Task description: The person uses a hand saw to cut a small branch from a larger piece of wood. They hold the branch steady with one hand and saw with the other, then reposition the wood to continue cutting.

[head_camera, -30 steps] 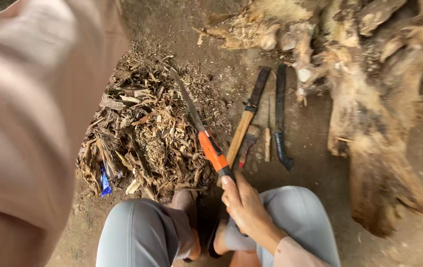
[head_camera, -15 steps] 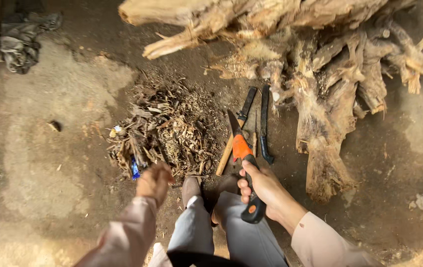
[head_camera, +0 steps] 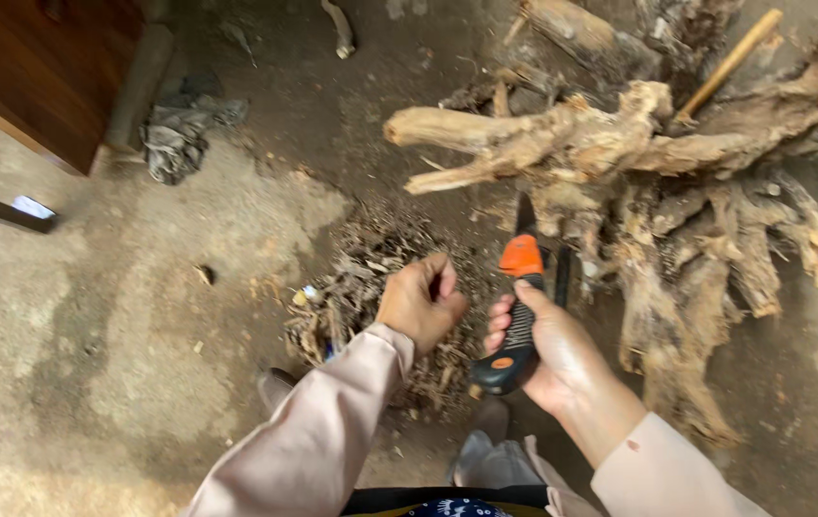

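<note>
Far left on the floor lies a grey rag [head_camera: 174, 139], beside a dark wooden cabinet [head_camera: 40, 72]. Toward the middle, a heap of bark chips [head_camera: 370, 278] spreads over the ground. Above its near edge hovers the left hand [head_camera: 420, 304], curled into a loose fist with nothing visible inside it; it touches no tool. Just to its right, the right hand [head_camera: 548, 347] is wrapped tight round the black grip of a saw [head_camera: 516, 316]. The saw's long axis runs from the near butt, by the palm, up and away to the orange collar and then the dark blade, which points far toward the root [head_camera: 619, 153]. The blade tip sits just under the root's pale forward limb, close to it; contact cannot be told. The root lies far and right of both hands, and the right hand is the nearer one.
</note>
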